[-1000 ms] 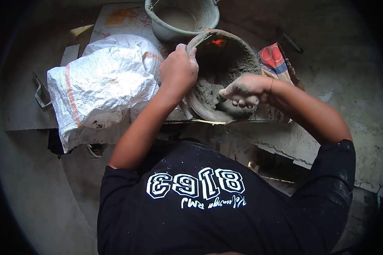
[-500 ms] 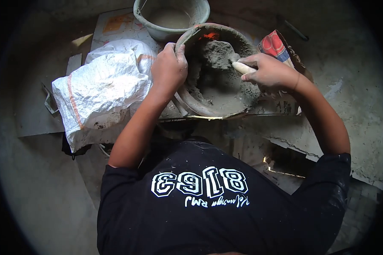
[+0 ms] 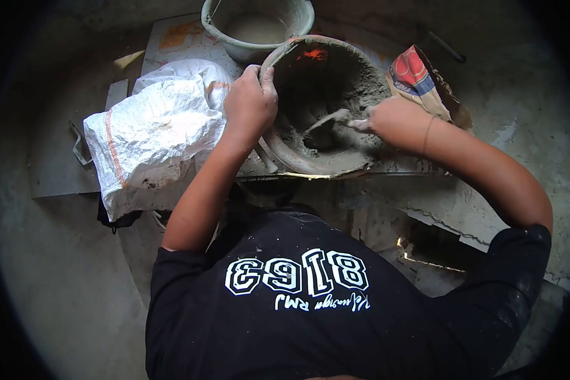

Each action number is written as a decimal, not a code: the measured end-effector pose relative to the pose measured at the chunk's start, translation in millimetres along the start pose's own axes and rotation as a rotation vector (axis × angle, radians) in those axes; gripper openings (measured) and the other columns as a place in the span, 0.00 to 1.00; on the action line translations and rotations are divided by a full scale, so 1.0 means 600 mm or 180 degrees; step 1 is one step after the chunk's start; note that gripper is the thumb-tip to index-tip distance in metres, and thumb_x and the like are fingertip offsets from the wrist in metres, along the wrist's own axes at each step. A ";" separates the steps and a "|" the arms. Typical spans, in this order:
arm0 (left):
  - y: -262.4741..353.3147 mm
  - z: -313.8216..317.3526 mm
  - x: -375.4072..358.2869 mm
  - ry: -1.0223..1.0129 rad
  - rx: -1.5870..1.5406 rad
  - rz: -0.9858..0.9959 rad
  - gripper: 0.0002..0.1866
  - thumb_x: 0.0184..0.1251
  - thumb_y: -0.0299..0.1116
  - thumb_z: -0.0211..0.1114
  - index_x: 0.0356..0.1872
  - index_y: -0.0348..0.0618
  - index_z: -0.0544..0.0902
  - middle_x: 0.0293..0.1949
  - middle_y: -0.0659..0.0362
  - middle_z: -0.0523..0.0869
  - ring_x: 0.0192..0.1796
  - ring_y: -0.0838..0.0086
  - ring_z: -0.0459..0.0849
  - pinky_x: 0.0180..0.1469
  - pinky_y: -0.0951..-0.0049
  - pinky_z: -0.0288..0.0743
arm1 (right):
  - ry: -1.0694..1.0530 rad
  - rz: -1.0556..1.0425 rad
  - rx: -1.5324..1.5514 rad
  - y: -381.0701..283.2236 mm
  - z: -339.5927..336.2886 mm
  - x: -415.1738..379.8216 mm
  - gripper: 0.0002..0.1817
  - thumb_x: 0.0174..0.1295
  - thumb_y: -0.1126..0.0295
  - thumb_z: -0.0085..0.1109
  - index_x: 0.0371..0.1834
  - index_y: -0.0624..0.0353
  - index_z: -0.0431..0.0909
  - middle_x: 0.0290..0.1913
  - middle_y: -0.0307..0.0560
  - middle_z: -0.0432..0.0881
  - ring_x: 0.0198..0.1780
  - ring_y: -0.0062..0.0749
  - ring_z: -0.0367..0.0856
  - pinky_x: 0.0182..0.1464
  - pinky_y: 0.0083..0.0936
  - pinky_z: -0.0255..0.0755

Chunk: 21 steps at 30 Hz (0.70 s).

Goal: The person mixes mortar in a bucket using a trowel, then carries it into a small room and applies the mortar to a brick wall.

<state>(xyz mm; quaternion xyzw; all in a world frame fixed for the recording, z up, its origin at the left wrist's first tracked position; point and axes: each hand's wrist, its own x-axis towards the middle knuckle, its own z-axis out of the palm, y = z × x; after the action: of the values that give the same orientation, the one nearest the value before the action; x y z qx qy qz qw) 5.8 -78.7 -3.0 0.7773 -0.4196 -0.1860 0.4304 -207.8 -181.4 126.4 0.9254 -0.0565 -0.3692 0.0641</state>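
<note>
My left hand point(image 3: 252, 98) is closed on the upper left rim of a round tub point(image 3: 291, 163), which tilts and has wet grey mortar point(image 3: 368, 88) coating its inside. My right hand point(image 3: 392, 120) grips the handle of a trowel point(image 3: 326, 120) at the tub's right side. The trowel's blade is seen nearly edge-on, low inside the tub, with its tip toward the left. Part of the handle is hidden by my fingers.
A bucket point(image 3: 229, 43) of murky liquid stands behind the tub. A white woven sack point(image 3: 161, 126) lies at the left. On the right is a torn paper bag point(image 3: 411, 73) with red print. A board point(image 3: 63, 171) lies beneath them.
The trowel has turned from a flat, mortar-loaded pose to edge-on and moved lower in the tub. My right hand has rotated and its elbow has swung outward. My left hand keeps its hold.
</note>
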 end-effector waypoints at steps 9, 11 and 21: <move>-0.005 0.001 0.002 -0.0012 -0.0038 0.0005 0.20 0.74 0.46 0.50 0.43 0.37 0.80 0.36 0.40 0.85 0.43 0.42 0.83 0.45 0.47 0.73 | 0.0245 0.0950 0.0877 0.005 0.000 -0.009 0.16 0.55 0.71 0.58 0.48 0.55 0.83 0.33 0.58 0.84 0.37 0.52 0.84 0.41 0.43 0.79; -0.005 -0.001 0.001 -0.0038 -0.0046 0.0005 0.20 0.74 0.46 0.50 0.43 0.37 0.80 0.36 0.40 0.85 0.42 0.41 0.83 0.45 0.46 0.73 | 0.0273 0.1325 0.0843 -0.015 0.023 0.039 0.14 0.55 0.72 0.58 0.45 0.59 0.84 0.33 0.57 0.85 0.39 0.52 0.85 0.42 0.41 0.80; -0.007 -0.002 0.000 -0.0031 -0.0134 0.0008 0.20 0.73 0.45 0.52 0.44 0.36 0.80 0.36 0.40 0.85 0.43 0.43 0.83 0.45 0.48 0.73 | -0.0730 0.0560 0.0544 -0.098 -0.073 0.043 0.08 0.49 0.73 0.59 0.30 0.63 0.86 0.36 0.57 0.86 0.38 0.47 0.87 0.42 0.38 0.81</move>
<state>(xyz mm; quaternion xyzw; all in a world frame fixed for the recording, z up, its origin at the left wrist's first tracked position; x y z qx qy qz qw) 8.6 -76.9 -5.9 0.7666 -0.4187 -0.1980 0.4448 -155.3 -123.9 131.1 0.8708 -0.1755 -0.4592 0.0104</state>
